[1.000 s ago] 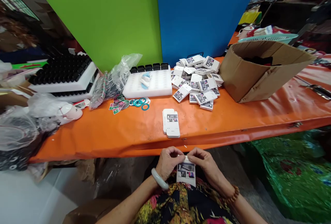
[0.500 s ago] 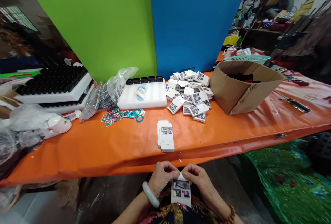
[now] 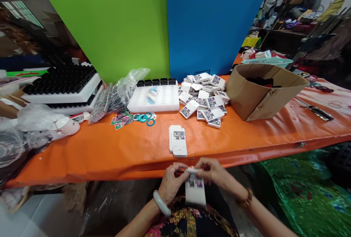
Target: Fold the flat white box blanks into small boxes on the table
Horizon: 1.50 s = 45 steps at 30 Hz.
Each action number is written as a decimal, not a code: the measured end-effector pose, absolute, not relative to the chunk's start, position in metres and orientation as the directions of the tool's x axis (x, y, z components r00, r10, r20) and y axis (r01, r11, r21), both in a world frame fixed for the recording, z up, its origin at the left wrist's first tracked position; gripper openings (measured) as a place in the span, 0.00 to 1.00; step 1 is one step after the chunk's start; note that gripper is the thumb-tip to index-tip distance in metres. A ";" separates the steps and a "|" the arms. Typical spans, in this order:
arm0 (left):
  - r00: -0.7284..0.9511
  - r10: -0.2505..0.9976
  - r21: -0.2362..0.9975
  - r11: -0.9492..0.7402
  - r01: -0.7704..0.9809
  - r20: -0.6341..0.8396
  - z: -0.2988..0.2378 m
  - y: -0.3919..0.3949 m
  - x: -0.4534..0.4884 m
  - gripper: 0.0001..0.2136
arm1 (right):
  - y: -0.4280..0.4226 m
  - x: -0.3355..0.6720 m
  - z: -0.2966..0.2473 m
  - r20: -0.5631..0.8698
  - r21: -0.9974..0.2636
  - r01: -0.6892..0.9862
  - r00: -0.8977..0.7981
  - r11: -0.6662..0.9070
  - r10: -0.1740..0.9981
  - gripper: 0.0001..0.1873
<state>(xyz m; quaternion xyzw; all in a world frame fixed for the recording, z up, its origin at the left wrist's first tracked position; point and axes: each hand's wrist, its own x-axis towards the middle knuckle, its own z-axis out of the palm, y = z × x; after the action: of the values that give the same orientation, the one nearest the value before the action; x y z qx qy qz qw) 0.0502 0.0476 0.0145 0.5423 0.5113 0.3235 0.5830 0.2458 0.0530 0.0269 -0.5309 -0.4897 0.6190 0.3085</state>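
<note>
A small white printed box (image 3: 195, 192) is held upright over my lap, just below the table's front edge, and is smeared by motion. My left hand (image 3: 172, 183) pinches its upper left side with thumb and fingers. At the top right of the box, my right hand (image 3: 215, 174) grips it with bent fingers, also slightly blurred. Straight ahead on the table lies a flat, unfolded stack of the same white cartons (image 3: 177, 141). Farther back is a heap of made-up white boxes (image 3: 204, 100).
An open brown cardboard box (image 3: 263, 98) stands right of the heap. Left of it sit a white foam tray (image 3: 164, 102) with black pieces, teal rings (image 3: 150, 122), and stacked foam trays (image 3: 63, 98). A screwdriver (image 3: 319, 113) lies at right on the orange table cover (image 3: 109, 156).
Both hands have lifted the box slightly towards the table edge, and it has tilted. My right hand has moved up and right along its top. The view has shifted slightly.
</note>
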 end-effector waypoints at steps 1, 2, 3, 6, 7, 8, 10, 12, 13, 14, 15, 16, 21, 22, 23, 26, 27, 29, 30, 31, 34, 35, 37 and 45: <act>0.221 0.959 0.975 0.139 0.174 -0.176 0.017 0.052 0.049 0.11 | 0.070 0.253 0.036 -0.287 -0.956 0.124 -0.201 -0.266 0.937 0.13; 0.170 0.980 0.980 0.076 0.186 -0.108 0.020 0.057 0.048 0.13 | 0.088 0.259 0.045 -0.194 -0.978 0.090 -0.081 -0.186 0.978 0.14; 0.125 0.991 0.976 0.013 0.217 -0.041 0.021 0.062 0.046 0.14 | 0.105 0.264 0.055 -0.080 -0.996 0.041 0.035 -0.082 0.996 0.15; 0.072 0.990 0.912 -0.142 0.384 0.123 0.020 0.075 0.041 0.14 | 0.147 0.264 0.075 0.145 -0.989 0.015 0.346 0.149 0.927 0.24; 0.087 0.985 0.876 -0.173 0.450 0.150 0.018 0.077 0.041 0.15 | 0.156 0.259 0.077 0.190 -0.982 0.094 0.368 0.166 0.910 0.25; 0.109 0.981 0.835 -0.194 0.514 0.161 0.015 0.079 0.041 0.16 | 0.163 0.252 0.075 0.225 -0.961 0.230 0.326 0.154 0.918 0.24; 0.173 0.976 0.743 -0.211 0.635 0.130 0.009 0.080 0.043 0.19 | 0.171 0.232 0.064 0.229 -0.830 0.542 0.110 0.134 0.967 0.17; 0.241 0.969 0.651 -0.216 0.728 0.051 0.003 0.078 0.045 0.23 | 0.175 0.211 0.049 0.135 -0.667 0.726 -0.108 0.170 0.985 0.12; 0.270 0.963 0.612 -0.220 0.760 0.011 0.001 0.077 0.046 0.24 | 0.176 0.202 0.041 0.087 -0.617 0.764 -0.174 0.190 0.981 0.10; 0.294 0.956 0.579 -0.228 0.783 -0.021 0.000 0.076 0.047 0.25 | 0.177 0.193 0.034 0.051 -0.592 0.781 -0.212 0.201 0.976 0.10; 0.313 0.949 0.554 -0.238 0.798 -0.043 -0.001 0.074 0.048 0.26 | 0.178 0.186 0.029 0.023 -0.576 0.792 -0.231 0.201 0.973 0.09; 0.327 0.943 0.534 -0.249 0.808 -0.054 -0.001 0.073 0.048 0.27 | 0.179 0.181 0.026 -0.009 -0.551 0.810 -0.243 0.198 0.970 0.08; 0.351 0.934 0.483 -0.280 0.829 -0.061 -0.002 0.071 0.048 0.28 | 0.189 0.171 0.029 -0.120 -0.452 0.881 -0.216 0.140 0.969 0.15; 0.351 0.935 0.480 -0.284 0.830 -0.055 -0.003 0.070 0.048 0.28 | 0.192 0.172 0.032 -0.131 -0.446 0.886 -0.209 0.131 0.969 0.16; 0.352 0.935 0.480 -0.289 0.829 -0.045 -0.005 0.070 0.048 0.28 | 0.196 0.173 0.035 -0.138 -0.443 0.888 -0.203 0.123 0.969 0.16; 0.356 0.934 0.510 -0.311 0.802 0.010 -0.011 0.068 0.047 0.28 | 0.203 0.176 0.045 -0.141 -0.457 0.883 -0.191 0.108 0.971 0.09; 0.350 0.936 0.533 -0.315 0.785 0.037 -0.013 0.069 0.046 0.27 | 0.203 0.177 0.049 -0.137 -0.467 0.878 -0.187 0.103 0.973 0.07; 0.294 0.948 0.596 -0.309 0.741 0.125 -0.013 0.072 0.045 0.24 | 0.198 0.179 0.058 -0.119 -0.496 0.863 -0.178 0.097 0.977 0.06; 0.241 0.953 0.630 -0.302 0.716 0.183 -0.011 0.075 0.044 0.22 | 0.194 0.181 0.062 -0.105 -0.515 0.851 -0.177 0.098 0.979 0.06; 0.181 0.953 0.660 -0.299 0.690 0.243 -0.008 0.078 0.044 0.21 | 0.188 0.182 0.066 -0.088 -0.537 0.838 -0.176 0.102 0.980 0.07; 0.061 0.936 0.721 -0.308 0.621 0.347 0.005 0.091 0.044 0.19 | 0.165 0.189 0.074 -0.049 -0.595 0.795 -0.181 0.117 0.982 0.07; 0.046 0.935 0.734 -0.307 0.606 0.352 0.009 0.094 0.044 0.17 | 0.157 0.191 0.074 -0.051 -0.643 0.758 -0.185 0.110 0.981 0.07; 0.028 0.935 0.759 -0.304 0.576 0.353 0.014 0.098 0.045 0.15 | 0.143 0.195 0.072 -0.082 -0.795 0.605 -0.197 0.055 0.977 0.06; 0.099 0.943 0.721 -0.308 0.621 0.317 0.008 0.080 0.058 0.18 | 0.107 0.202 0.055 -0.199 -0.968 -0.108 -0.219 -0.226 0.955 0.14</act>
<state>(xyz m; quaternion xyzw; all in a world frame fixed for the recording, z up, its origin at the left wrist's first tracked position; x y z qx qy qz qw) 0.0584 0.0802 0.0082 0.7113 0.5499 0.3846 0.2092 0.2025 0.1075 0.0547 -0.4623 -0.4584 0.6319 0.4205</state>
